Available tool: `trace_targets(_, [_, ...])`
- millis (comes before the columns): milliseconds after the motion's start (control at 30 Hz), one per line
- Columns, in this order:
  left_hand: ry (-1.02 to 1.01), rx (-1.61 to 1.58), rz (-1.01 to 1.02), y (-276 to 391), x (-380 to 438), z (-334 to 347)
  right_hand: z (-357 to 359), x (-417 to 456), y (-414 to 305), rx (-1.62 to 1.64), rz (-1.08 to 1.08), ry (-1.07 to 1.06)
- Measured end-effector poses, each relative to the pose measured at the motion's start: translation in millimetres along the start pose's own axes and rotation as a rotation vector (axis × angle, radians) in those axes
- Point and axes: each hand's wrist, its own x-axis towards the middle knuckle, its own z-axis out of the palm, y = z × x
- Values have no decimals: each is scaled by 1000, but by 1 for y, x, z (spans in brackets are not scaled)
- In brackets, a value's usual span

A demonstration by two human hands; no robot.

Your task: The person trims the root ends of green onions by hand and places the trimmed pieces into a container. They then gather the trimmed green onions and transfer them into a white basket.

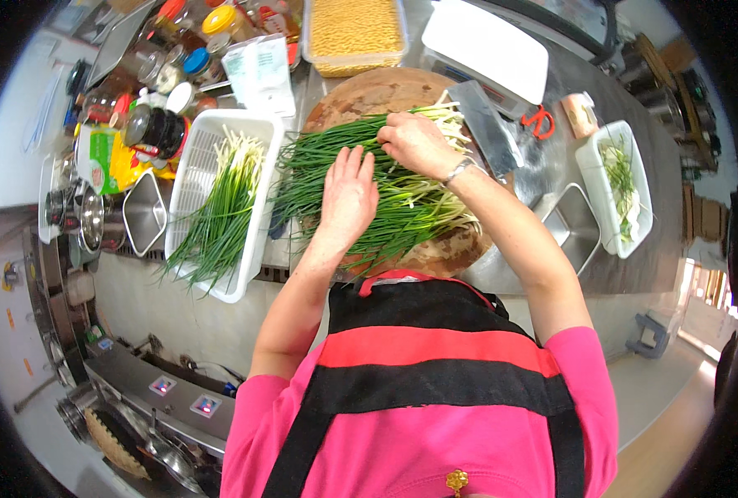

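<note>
Long green onions (406,199) lie in a thick layer across a round wooden chopping board (375,87), white root ends to the right and green tips to the left. My left hand (351,190) rests palm down on the green leaves, fingers slightly apart. Farther up the pile, my right hand (415,142) has its fingers curled and pinched on green onions near the pale stalks. A cleaver (484,127) lies at the board's right edge, beside the root ends. In a white plastic basket (185,162) to the left is another bunch of green onions (229,205).
A tub of yellow noodles (356,31) and a white kitchen scale (487,46) stand behind the board. Red scissors (538,122), a steel tray (574,227) and a bin (636,168) of trimmings are on the right. Jars (157,131) crowd the back left.
</note>
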Motion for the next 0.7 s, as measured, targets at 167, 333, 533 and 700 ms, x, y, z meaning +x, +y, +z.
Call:
trace_targets(167, [25, 25, -26, 3, -5, 8, 8, 1, 13, 70, 37, 22])
trace_targets(333, [31, 5, -55, 4, -5, 9, -4, 5, 23, 300, 170, 85])
trace_targets(533, [153, -410, -1, -11, -9, -24, -69, 18, -2, 879, 392, 281])
trace_targets(700, [286, -124, -273, -122, -40, -96, -101, -34, 4, 924, 444, 277])
